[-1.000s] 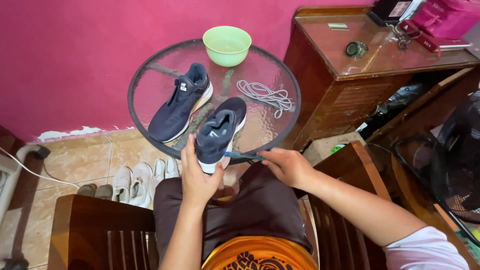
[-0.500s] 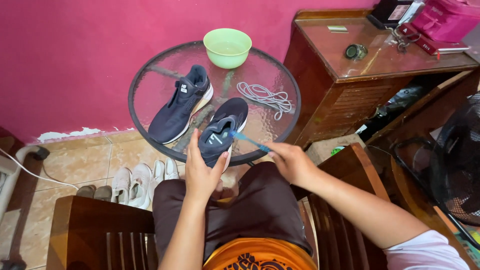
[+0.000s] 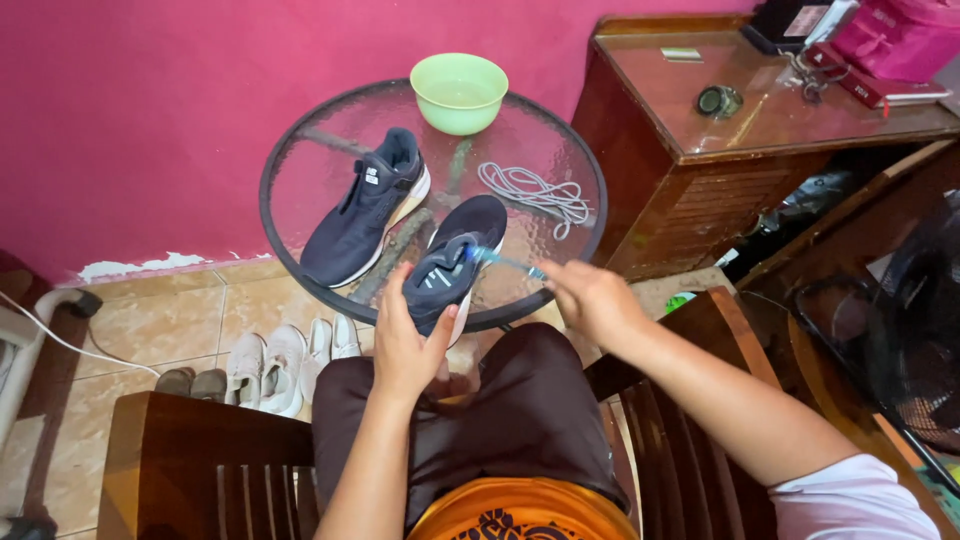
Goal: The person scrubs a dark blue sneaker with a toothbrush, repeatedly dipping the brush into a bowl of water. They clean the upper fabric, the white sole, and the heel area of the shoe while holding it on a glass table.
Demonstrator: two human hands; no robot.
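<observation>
Magenta wall backs a round glass table (image 3: 300,180), the landmark for all positions. At its near edge, the left hand (image 3: 408,340) closes around the heel of a dark blue shoe (image 3: 455,262), while the right hand (image 3: 590,297) grips a blue brush (image 3: 505,262) whose tip touches the shoe's opening. Its mate (image 3: 365,208) lies toward the table's left; grey laces (image 3: 535,192) lie right of centre; a green bowl (image 3: 459,92) sits at the far edge.
</observation>
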